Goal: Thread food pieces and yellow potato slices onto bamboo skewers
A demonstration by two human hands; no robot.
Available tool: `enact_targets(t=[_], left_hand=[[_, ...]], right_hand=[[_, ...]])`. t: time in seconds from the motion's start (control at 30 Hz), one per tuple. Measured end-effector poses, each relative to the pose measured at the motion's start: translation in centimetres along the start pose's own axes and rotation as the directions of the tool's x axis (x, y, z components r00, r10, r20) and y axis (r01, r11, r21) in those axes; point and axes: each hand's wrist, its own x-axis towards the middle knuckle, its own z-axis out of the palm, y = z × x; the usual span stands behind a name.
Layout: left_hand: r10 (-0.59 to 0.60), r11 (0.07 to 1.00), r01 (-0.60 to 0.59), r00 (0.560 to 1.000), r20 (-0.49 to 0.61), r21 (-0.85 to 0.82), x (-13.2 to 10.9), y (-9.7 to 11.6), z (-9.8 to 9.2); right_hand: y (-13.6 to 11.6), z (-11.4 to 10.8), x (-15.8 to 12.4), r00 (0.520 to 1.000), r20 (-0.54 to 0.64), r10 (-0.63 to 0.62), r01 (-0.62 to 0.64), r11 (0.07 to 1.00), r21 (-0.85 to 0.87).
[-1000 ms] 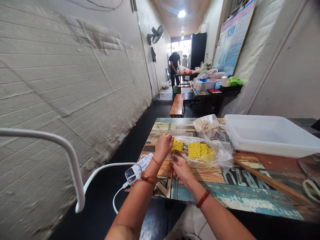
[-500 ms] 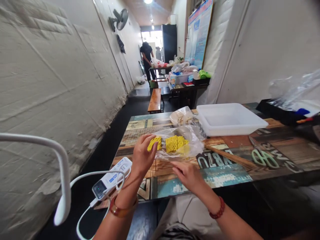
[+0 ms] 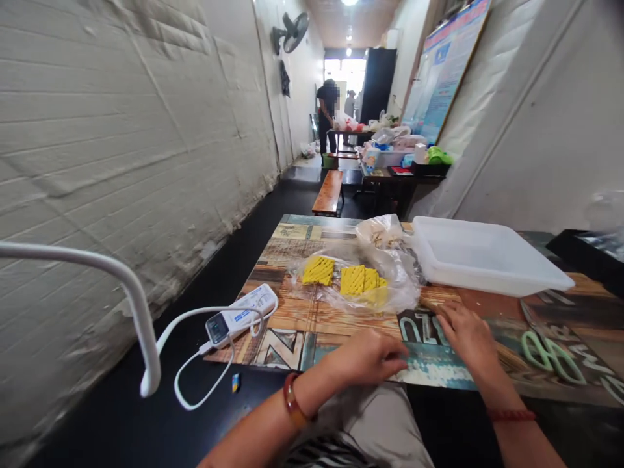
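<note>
My left hand (image 3: 373, 356) is over the table's near edge, its fingers curled; whether anything is inside them is hidden. To its right, my right hand (image 3: 463, 331) lies over a bundle of thin brown sticks (image 3: 509, 359), with fingertips at the bundle's far end; its grip is unclear. Beyond my hands, yellow patterned pieces (image 3: 318, 270) and a second yellow stack (image 3: 359, 281) lie on a clear plastic bag (image 3: 402, 286). Behind them sits another plastic bag (image 3: 380, 232) with pale contents.
A white tub (image 3: 487, 257) stands at the back right, green-handled scissors (image 3: 550, 357) at the right. A power strip (image 3: 244, 315) with white cable lies at the table's left. A person (image 3: 327, 117) bends near a far table beyond a bench (image 3: 329, 192).
My left hand has left the yellow pieces and moved down and right to the near edge. My right hand has moved right onto the sticks. The view has turned left.
</note>
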Motion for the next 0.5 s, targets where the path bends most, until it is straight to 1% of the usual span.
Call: enact_targets(t=[0.07,0.17,0.23,0.27,0.3,0.33,0.37,0.4,0.43,0.47,0.5], left_hand=[[-0.007,0.999,0.006,0.999,-0.033,-0.040,0.0,-0.3,0.5],[-0.043,0.992,0.032,0.995,-0.089,-0.121,0.0,-0.7,1.0],[-0.093,0.982,0.071,0.988,-0.121,-0.174,-0.1,-0.9,1.2],[-0.118,0.975,0.090,0.985,-0.130,-0.202,-0.2,-1.0,1.4],[-0.140,0.968,0.106,0.981,-0.137,-0.229,-0.2,-1.1,1.5],[-0.158,0.960,0.117,0.977,-0.146,-0.254,-0.1,-1.2,1.6],[-0.174,0.953,0.126,0.972,-0.157,-0.275,0.0,-1.2,1.8],[-0.190,0.947,0.134,0.967,-0.173,-0.292,0.1,-1.2,2.0],[-0.206,0.942,0.140,0.959,-0.194,-0.306,0.4,-1.2,2.2],[-0.221,0.937,0.145,0.951,-0.218,-0.319,0.6,-1.1,2.5],[-0.233,0.931,0.146,0.944,-0.234,-0.336,0.9,-0.9,2.8]], right_hand=[[0.3,0.3,-0.6,1.000,0.005,-0.020,0.020,1.000,0.010],[0.6,-0.3,-1.7,1.000,0.026,-0.008,0.007,0.999,0.045],[1.0,-1.4,-2.4,0.996,0.038,0.078,-0.081,0.993,0.090],[1.2,-2.0,-2.7,0.987,0.039,0.154,-0.158,0.979,0.128],[1.3,-2.8,-3.0,0.968,0.036,0.247,-0.250,0.950,0.186],[1.4,-3.6,-3.2,0.937,0.029,0.349,-0.343,0.896,0.282],[1.2,-4.4,-3.4,0.898,0.045,0.438,-0.415,0.809,0.416],[0.8,-5.2,-3.5,0.851,0.061,0.521,-0.458,0.681,0.572],[0.2,-6.0,-3.5,0.800,0.094,0.592,-0.467,0.518,0.717],[-0.6,-6.6,-3.4,0.760,0.138,0.635,-0.443,0.350,0.825],[-1.6,-7.1,-3.3,0.727,0.186,0.661,-0.402,0.190,0.896]])
